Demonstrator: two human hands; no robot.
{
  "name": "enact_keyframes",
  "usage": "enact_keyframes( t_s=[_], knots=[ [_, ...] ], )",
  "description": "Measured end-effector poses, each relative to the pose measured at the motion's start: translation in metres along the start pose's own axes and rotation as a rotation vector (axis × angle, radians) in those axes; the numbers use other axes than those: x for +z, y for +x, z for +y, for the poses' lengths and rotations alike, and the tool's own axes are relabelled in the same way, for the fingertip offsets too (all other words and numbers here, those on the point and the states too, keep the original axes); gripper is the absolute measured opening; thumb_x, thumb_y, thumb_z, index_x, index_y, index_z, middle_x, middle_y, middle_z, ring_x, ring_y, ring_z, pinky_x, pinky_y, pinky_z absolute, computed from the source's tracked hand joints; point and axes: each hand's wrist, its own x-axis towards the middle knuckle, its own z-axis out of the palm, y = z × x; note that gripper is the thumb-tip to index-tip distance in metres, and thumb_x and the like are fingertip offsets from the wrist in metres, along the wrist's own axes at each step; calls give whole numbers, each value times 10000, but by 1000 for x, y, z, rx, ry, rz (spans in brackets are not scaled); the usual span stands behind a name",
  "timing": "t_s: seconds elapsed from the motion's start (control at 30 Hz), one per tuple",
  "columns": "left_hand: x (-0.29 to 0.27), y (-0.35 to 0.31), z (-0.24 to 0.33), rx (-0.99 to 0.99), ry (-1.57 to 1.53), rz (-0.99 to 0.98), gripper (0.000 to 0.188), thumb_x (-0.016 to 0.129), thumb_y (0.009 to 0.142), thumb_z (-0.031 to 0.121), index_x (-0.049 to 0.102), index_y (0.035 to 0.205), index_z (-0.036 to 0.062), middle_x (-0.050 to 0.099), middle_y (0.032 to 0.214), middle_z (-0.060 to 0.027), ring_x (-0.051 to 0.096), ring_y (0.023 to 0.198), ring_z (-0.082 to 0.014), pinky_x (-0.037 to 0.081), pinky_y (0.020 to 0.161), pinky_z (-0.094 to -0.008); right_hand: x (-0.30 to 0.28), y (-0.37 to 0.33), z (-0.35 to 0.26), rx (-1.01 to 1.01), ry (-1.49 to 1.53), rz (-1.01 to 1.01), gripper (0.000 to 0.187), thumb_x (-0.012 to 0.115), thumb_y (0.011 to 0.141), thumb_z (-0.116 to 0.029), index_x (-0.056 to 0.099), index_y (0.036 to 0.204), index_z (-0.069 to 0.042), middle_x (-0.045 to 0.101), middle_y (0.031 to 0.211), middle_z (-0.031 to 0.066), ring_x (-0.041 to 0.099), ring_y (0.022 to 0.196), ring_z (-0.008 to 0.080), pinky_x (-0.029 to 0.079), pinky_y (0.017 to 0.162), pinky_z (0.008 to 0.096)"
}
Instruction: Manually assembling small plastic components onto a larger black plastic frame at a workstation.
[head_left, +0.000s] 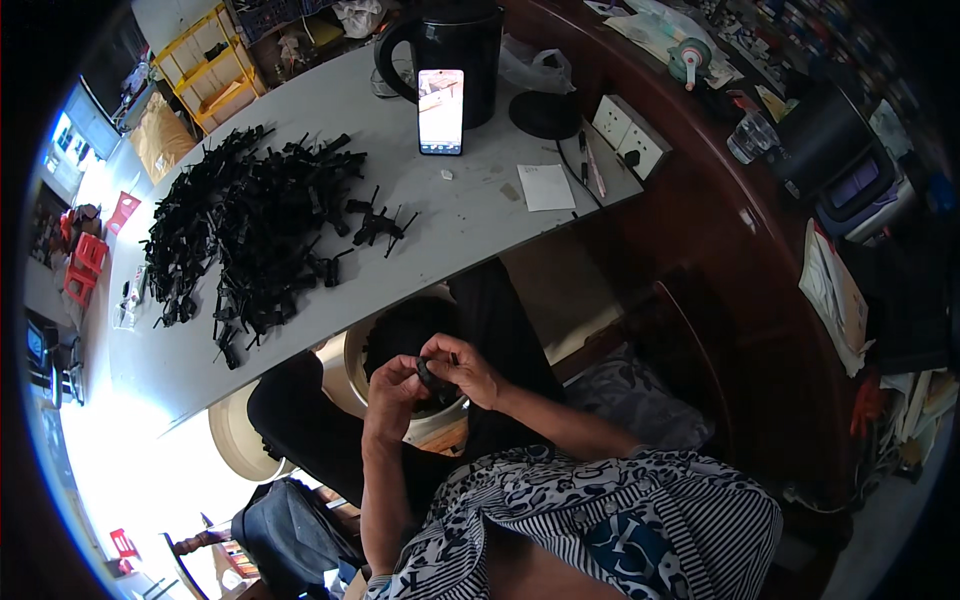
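Close together above my lap, my left hand (392, 392) and my right hand (466, 376) pinch a small black part (429, 377) between their fingertips. Fingers cover most of the part, so its exact kind is hidden. Below the hands, between my knees, sits a round pale bucket (353, 365) with dark contents that I cannot make out singly. On the grey table (420, 262) beyond lies a big heap of black plastic parts (250, 215) with thin prongs. One similar black piece (378, 226) rests apart, just right of the heap.
A lit phone (441, 112) leans on a black kettle (478, 60) at the table's far side. To their right are a round black base (545, 115), white paper (546, 187), pens (596, 165) and a white power strip (630, 137). A dark backpack (290, 530) stands lower left.
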Motion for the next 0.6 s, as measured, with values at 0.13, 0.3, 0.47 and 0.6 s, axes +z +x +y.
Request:
enact_keyframes(
  t_s=[0.13,0.3,0.47,0.6],
  knots=[
    [1,4,-3,-114,-23,112,53,543,819,72,564,843,30,586,762,-29,551,663,-110,445,609,-211,2,0,16,-196,-114,20,143,561,854,-132,461,921,-55,503,709,-24,463,633,35,383,529,207],
    [19,-2,19,-128,197,105,138,486,860,170,536,806,53,569,753,-19,530,625,-102,423,563,-212,-1,-1,7,-207,-282,-26,189,612,801,-75,452,898,-44,488,665,-8,449,602,39,382,528,218],
    [19,-2,12,39,476,154,174,478,865,222,490,761,83,481,667,20,432,527,-63,313,469,-186,5,5,-2,-234,-388,-22,236,639,754,-37,432,867,-34,452,623,13,423,586,70,383,531,245],
    [22,1,10,86,524,248,179,471,859,204,476,727,84,398,585,48,353,496,-39,244,447,-187,8,9,2,-171,-269,0,222,644,738,-25,435,812,-26,448,610,20,427,590,71,380,527,251]
  ],
)
